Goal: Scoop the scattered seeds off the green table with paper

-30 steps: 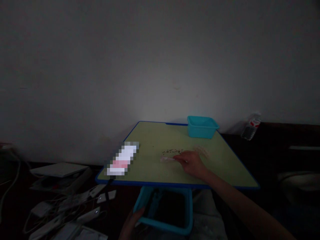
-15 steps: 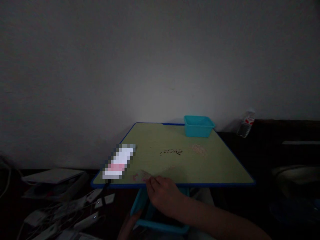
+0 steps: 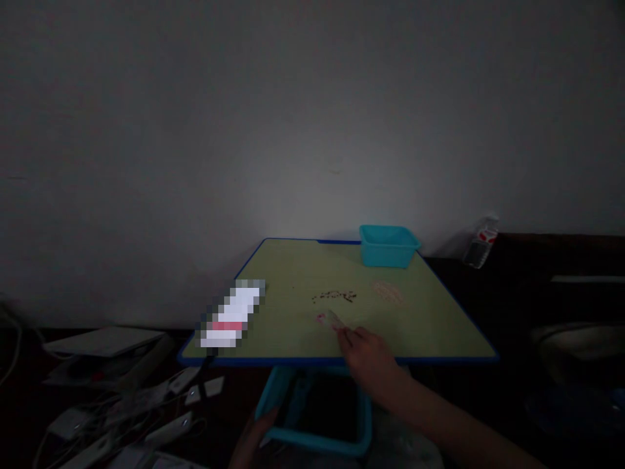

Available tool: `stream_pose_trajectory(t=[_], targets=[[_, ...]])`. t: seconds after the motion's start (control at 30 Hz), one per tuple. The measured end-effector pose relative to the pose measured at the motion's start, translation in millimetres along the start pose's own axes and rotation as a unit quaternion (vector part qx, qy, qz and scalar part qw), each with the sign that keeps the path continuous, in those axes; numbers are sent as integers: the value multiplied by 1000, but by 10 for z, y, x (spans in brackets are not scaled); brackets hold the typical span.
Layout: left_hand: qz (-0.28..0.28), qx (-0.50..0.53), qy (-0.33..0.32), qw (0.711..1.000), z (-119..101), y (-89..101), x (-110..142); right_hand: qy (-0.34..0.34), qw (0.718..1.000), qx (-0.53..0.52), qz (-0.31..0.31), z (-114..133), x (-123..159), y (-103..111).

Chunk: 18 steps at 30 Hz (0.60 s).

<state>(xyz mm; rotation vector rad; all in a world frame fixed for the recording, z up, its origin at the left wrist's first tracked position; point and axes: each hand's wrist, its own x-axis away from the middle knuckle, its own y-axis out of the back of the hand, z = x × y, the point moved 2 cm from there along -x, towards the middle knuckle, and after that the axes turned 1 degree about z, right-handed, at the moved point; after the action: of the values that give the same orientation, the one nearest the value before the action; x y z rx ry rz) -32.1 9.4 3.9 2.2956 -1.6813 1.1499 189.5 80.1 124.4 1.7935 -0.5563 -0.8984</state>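
In the head view my right hand (image 3: 368,358) is over the near part of the table. Its fingers pinch a small pale, partly see-through piece with pink marks (image 3: 332,319), perhaps a plastic wrapper. Just beyond lies a scatter of small dark bits (image 3: 336,296), like beans or seeds. A patch of pale grains (image 3: 388,292) is spread to the right of them. Below the table edge, my left hand (image 3: 256,433) grips the left wall of a turquoise plastic basket (image 3: 317,441); its fingertips are partly hidden. The basket's inside is too dark to make out.
The yellow-green table (image 3: 288,260) has a blue rim. A second turquoise basket (image 3: 388,254) stands at its back right corner. A blurred-out phone-like screen (image 3: 232,316) is at the left edge. Cables and white chargers (image 3: 168,430) lie lower left; a clear bottle (image 3: 481,244) leans right.
My right hand has moved right and away from me over the table, carrying the pale piece, and uncovers the near basket. My left hand stays at the basket.
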Motion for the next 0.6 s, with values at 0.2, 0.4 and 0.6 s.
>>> stream_pose_trajectory(t=[0.2,0.4,0.6], targets=[[-28,-13,-4,1000,-20,-4,-65,-29,999,-9,21,-425,250,-29],[-35,-19,-18,999,-53,-41,-26,-85,996,-29,12,-835,351,-61],[-29,-11,-16,999,-57,-46,36,-141,990,-26,-11,-1177,287,-165]])
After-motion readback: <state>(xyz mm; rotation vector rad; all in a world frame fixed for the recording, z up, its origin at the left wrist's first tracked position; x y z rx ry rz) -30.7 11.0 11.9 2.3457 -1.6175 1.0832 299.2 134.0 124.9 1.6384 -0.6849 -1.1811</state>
